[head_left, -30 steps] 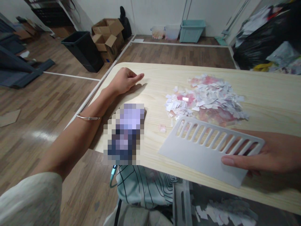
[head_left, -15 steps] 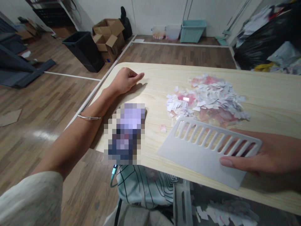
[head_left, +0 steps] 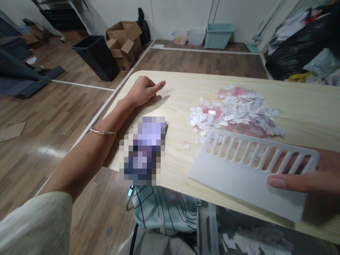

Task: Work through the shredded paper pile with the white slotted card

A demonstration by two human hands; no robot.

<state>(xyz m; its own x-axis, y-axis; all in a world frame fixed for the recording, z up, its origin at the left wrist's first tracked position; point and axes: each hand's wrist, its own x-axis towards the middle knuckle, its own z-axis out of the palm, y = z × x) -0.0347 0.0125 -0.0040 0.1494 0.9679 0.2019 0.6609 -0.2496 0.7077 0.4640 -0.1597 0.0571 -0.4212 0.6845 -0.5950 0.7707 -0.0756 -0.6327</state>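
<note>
My left hand (head_left: 145,91) rests on the pale wooden table (head_left: 175,166) near its far left corner. Its fingers are curled in and the thumb sticks out to the right; nothing shows in it. On the right, my right hand (head_left: 305,180) grips a white slotted plastic panel (head_left: 239,184), thumb on the near face, fingers behind the slots. The panel is tilted above the table's front part. Beyond it lies a heap of white paper scraps (head_left: 244,109) mixed with pinkish clear pieces. One small pink piece (head_left: 186,145) lies apart, left of the heap.
A blurred-out phone (head_left: 148,148) with a cable (head_left: 129,198) lies by the front edge. Below are a patterned cloth (head_left: 164,209) and an open drawer or bin with scraps (head_left: 262,239). Behind stand a black bin (head_left: 97,58), cardboard boxes (head_left: 124,42) and a teal tub (head_left: 219,35).
My right hand has moved the white panel to the right and slightly nearer. My left hand stays at the same spot on the table.
</note>
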